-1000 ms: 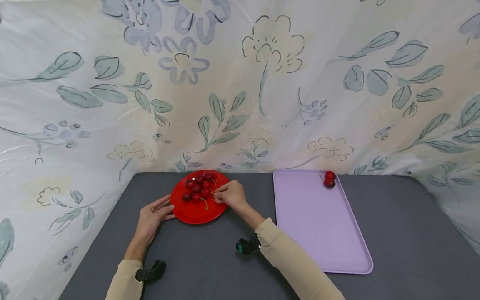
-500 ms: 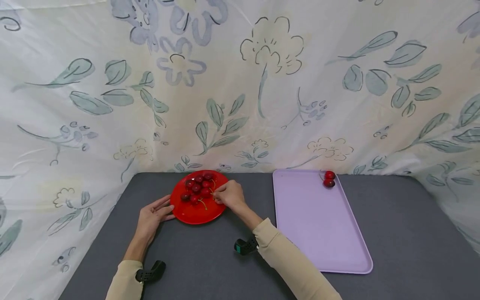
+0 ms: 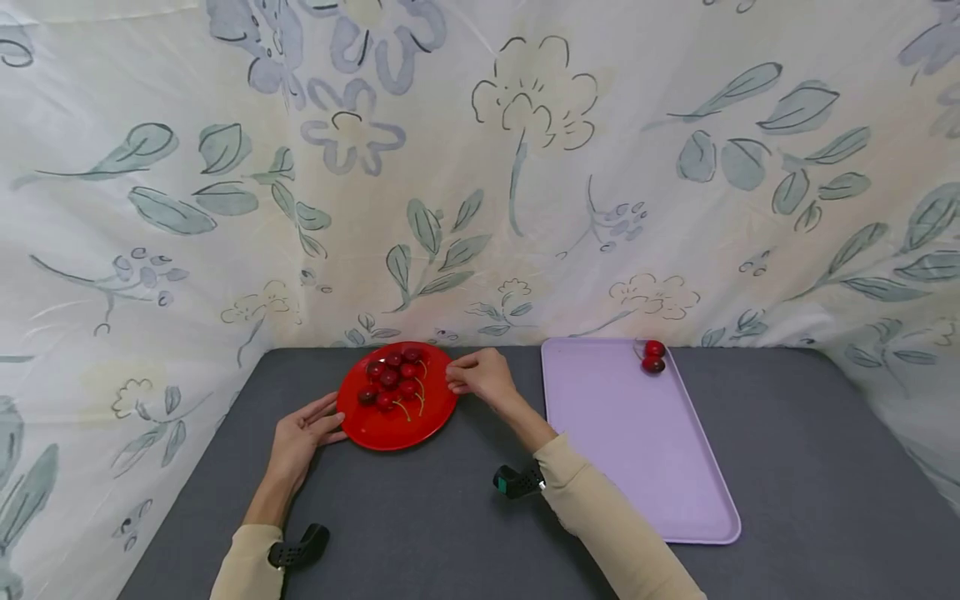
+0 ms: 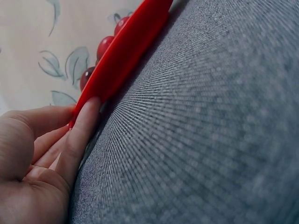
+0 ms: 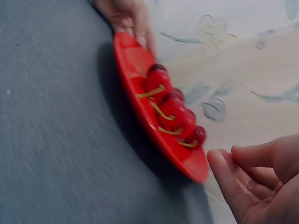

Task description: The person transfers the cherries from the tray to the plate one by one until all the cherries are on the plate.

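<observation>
A round red plate (image 3: pixel 393 433) bears several dark red cherries (image 3: pixel 388 377), some with green-yellow stems. My left hand (image 3: pixel 298 433) grips the plate's left rim; in the left wrist view its thumb and fingers (image 4: pixel 85 122) lie on both sides of the rim. Just off the plate's right edge hovers my right hand (image 3: pixel 483 377). In the right wrist view its thumb and index fingertips (image 5: pixel 214 156) are slightly apart with nothing between them. Two more cherries (image 3: pixel 653 357) lie on a lilac tray (image 3: pixel 637 458), in its far right corner.
A dark grey cloth (image 3: pixel 420 517) covers the table, with bare cloth between plate and tray. Behind the table hangs a floral curtain (image 3: pixel 555 192). Black wrist devices (image 3: pixel 300 547) sit on both forearms.
My right hand has let go of a cherry stem over the plate and moved right, past the rim. The stem now lies on the plate. My left hand keeps its hold.
</observation>
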`<state>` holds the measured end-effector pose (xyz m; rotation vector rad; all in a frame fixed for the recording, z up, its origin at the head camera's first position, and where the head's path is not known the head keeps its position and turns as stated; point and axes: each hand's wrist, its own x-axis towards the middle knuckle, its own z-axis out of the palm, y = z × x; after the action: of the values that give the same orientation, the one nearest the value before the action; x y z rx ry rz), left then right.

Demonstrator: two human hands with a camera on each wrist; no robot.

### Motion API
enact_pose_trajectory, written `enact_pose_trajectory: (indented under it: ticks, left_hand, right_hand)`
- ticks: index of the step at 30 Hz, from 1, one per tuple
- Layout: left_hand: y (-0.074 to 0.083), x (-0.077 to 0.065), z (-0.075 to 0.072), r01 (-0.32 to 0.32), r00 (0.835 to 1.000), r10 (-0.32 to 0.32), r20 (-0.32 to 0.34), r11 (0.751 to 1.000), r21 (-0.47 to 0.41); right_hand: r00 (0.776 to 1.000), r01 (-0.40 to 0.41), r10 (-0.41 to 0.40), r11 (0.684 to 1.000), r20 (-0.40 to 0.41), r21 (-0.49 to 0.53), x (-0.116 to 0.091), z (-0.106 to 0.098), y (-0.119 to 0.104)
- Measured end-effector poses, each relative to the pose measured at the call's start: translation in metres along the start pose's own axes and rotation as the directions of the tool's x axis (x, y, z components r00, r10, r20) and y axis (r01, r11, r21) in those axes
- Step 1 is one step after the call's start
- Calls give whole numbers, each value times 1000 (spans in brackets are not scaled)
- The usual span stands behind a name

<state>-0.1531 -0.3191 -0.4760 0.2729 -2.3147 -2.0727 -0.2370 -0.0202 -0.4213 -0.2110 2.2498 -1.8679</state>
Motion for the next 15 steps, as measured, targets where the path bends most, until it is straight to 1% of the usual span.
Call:
enact_pose_trajectory:
  ticks: [6,10,12,13,14,15]
  left_hand:
    - [-1,0,1,-2,1000,2,-4,1000,4]
    - [0,0,0,-9,1000,9,-4,1000,-2]
    - [0,0,0,-11,1000,10,-6,1000,-7]
    - [-1,0,0,-10,1000,10,-6,1000,-7]
    - [-1,0,0,-10,1000,10,-7,1000,-7]
    - [-2,0,0,-9,1000,9,-7,1000,-7]
  right_hand:
    - [1000,14,-14,990,2,138,3,-35,2]
    - [1000,18,-18,969,-4,247,3,-63,4]
    - [999,-9,20,944,-32,330,3,-77,6]
    - [998,-25,47,923,-47,385,3,-84,7]
    - [995,-40,77,893,-66,448,3,-91,9]
    - [991,-48,106,854,-83,518,4,-98,11]
